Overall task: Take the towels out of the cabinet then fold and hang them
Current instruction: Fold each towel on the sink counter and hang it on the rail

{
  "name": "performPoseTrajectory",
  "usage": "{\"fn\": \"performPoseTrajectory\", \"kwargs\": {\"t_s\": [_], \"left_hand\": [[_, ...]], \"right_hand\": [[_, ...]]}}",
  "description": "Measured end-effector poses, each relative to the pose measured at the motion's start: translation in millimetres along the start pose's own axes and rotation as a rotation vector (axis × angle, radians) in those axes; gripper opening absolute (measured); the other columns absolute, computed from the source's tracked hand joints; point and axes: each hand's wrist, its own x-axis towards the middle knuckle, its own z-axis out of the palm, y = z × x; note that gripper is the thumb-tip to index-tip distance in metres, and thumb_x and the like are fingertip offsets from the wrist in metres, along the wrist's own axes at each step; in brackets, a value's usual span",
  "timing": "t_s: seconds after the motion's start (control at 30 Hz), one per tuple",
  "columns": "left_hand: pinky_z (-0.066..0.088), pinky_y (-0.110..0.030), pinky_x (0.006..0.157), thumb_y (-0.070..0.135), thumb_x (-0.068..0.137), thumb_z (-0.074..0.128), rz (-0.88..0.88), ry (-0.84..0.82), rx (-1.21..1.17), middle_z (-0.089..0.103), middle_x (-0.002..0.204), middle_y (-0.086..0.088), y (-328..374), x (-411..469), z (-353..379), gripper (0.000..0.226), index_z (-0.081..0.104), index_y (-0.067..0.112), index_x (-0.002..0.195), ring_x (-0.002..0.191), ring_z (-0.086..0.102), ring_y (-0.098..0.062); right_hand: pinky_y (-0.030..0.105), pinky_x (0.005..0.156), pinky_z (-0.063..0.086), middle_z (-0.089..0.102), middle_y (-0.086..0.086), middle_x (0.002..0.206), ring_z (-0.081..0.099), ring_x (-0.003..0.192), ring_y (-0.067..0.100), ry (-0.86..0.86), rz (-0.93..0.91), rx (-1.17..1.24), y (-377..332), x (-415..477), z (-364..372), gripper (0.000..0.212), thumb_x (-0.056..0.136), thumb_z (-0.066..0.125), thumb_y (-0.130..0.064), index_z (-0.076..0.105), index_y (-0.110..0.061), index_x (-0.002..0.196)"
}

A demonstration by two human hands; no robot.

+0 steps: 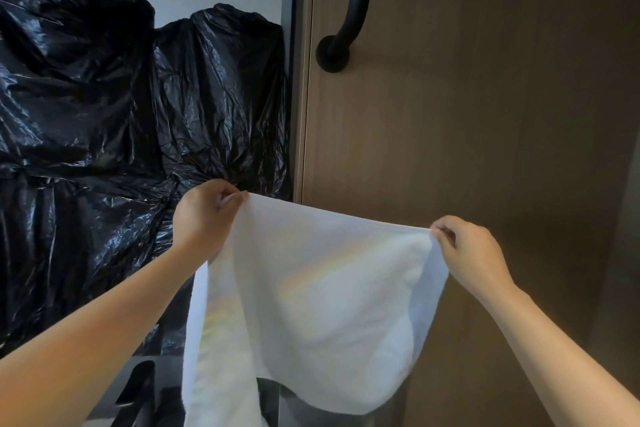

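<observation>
A white towel (311, 305) hangs spread out in the air in front of me, its top edge stretched between my two hands. My left hand (204, 215) pinches the upper left corner with fingers closed on the fabric. My right hand (467, 250) pinches the upper right corner the same way. The towel's body sags below in soft folds, and a longer strip drops down past the lower left, out of the frame. Behind the towel stands the brown wooden cabinet door (485, 114).
Several bulging black plastic bags (104, 97) fill the open cabinet space on the left, close behind my left hand. A curved black handle (349, 7) is mounted on the wooden door at the top. Dark objects (138, 388) lie low at the bottom left.
</observation>
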Motion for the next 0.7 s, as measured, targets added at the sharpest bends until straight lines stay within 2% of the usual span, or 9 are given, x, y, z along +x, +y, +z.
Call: {"fn": "performPoseTrajectory", "kwargs": {"t_s": [0.2,0.37,0.47,0.53,0.6,0.7], "left_hand": [[0.035,-0.025,0.053,0.032,0.089,0.064,-0.006,0.016,0.003,0.06,0.071,0.007,0,1,2,0.014,0.068,0.02,0.084,0.068,0.053,-0.014],[0.034,-0.026,0.053,0.035,0.089,0.063,-0.045,0.021,-0.002,0.06,0.07,0.008,-1,-5,6,0.015,0.067,0.022,0.083,0.07,0.055,-0.018],[0.032,-0.025,0.052,0.035,0.089,0.062,-0.024,0.018,-0.02,0.057,0.068,0.014,8,-8,9,0.014,0.065,0.025,0.081,0.064,0.051,-0.007],[0.032,-0.023,0.051,0.035,0.089,0.062,-0.032,0.007,-0.037,0.057,0.068,0.015,15,-9,10,0.012,0.063,0.027,0.08,0.064,0.05,-0.001],[0.032,-0.023,0.051,0.034,0.089,0.061,-0.051,-0.034,-0.048,0.058,0.069,0.014,20,-12,14,0.012,0.063,0.028,0.079,0.065,0.05,-0.002],[0.033,-0.022,0.051,0.03,0.089,0.063,-0.076,-0.137,-0.054,0.057,0.069,0.01,23,-29,29,0.011,0.064,0.023,0.081,0.064,0.051,-0.007]], "right_hand": [[0.018,0.057,0.037,0.064,-0.005,0.086,0.058,0.078,0.007,0.126,-0.017,0.192,-17,11,-15,0.017,0.099,0.048,-0.016,0.063,-0.017,0.092],[0.016,0.063,0.043,0.063,-0.009,0.091,0.06,0.086,0.008,0.065,0.029,0.422,-33,15,-24,0.01,0.098,0.055,-0.022,0.063,-0.022,0.093],[0.018,0.07,0.046,0.064,-0.007,0.095,0.061,0.092,0.009,0.047,0.03,0.505,-39,13,-24,0.009,0.098,0.056,-0.021,0.065,-0.021,0.094],[0.015,0.069,0.046,0.065,-0.009,0.094,0.061,0.09,0.006,0.029,0.015,0.535,-44,11,-25,0.01,0.097,0.057,-0.021,0.066,-0.023,0.093],[0.011,0.067,0.045,0.066,-0.012,0.091,0.062,0.087,0.001,-0.015,-0.005,0.545,-50,6,-25,0.013,0.097,0.057,-0.023,0.068,-0.025,0.09],[0.016,0.07,0.048,0.068,-0.01,0.09,0.063,0.086,0.005,-0.124,0.023,0.534,-52,-5,-15,0.016,0.097,0.058,-0.024,0.071,-0.024,0.088]]}}
